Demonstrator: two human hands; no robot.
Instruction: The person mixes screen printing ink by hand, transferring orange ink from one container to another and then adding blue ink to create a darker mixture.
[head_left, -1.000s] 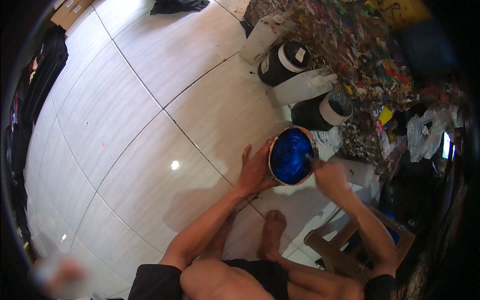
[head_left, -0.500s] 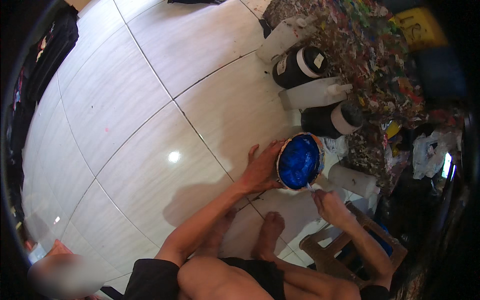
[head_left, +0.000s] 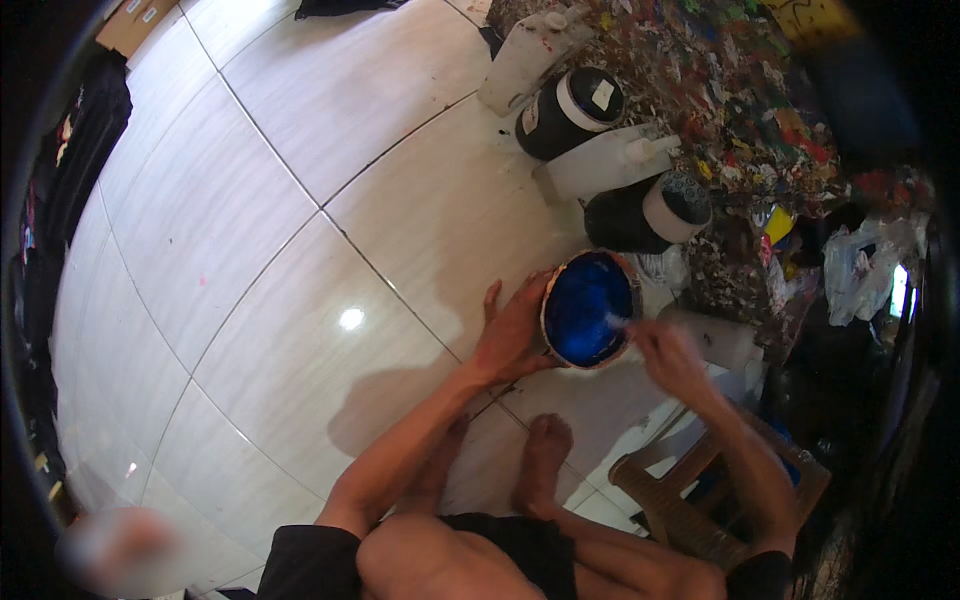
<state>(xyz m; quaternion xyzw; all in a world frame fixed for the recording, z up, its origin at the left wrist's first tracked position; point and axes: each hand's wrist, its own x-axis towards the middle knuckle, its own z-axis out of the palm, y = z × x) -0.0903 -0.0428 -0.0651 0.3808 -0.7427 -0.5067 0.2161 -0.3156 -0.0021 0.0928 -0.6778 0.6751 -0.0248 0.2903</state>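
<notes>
A round tub [head_left: 574, 361] with a paint-crusted rim is tilted so that its mouth faces up toward me. Glossy blue paint [head_left: 585, 305] coats its inside. Spread along its left side, the fingers of my left hand [head_left: 515, 335] grip the tub. My right hand [head_left: 672, 358], smeared by motion, is closed round a thin pale tool, seemingly a stirring stick [head_left: 616, 321]. The stick's visible end reaches over the right rim into the tub. Whether it touches the paint I cannot tell.
Beyond the tub stand a black jar [head_left: 570, 113], a second black jar [head_left: 648, 215] and a whitish plastic bottle [head_left: 610, 163]. A paint-caked surface [head_left: 720, 120] rises to the right. Near my right forearm is a brown stool [head_left: 680, 510]. White floor tiles [head_left: 270, 280] spread leftward.
My right hand has moved up along the tub's right side, and the pale stick now reaches further over the paint. My left hand keeps its grip. The whole view has shifted slightly.
</notes>
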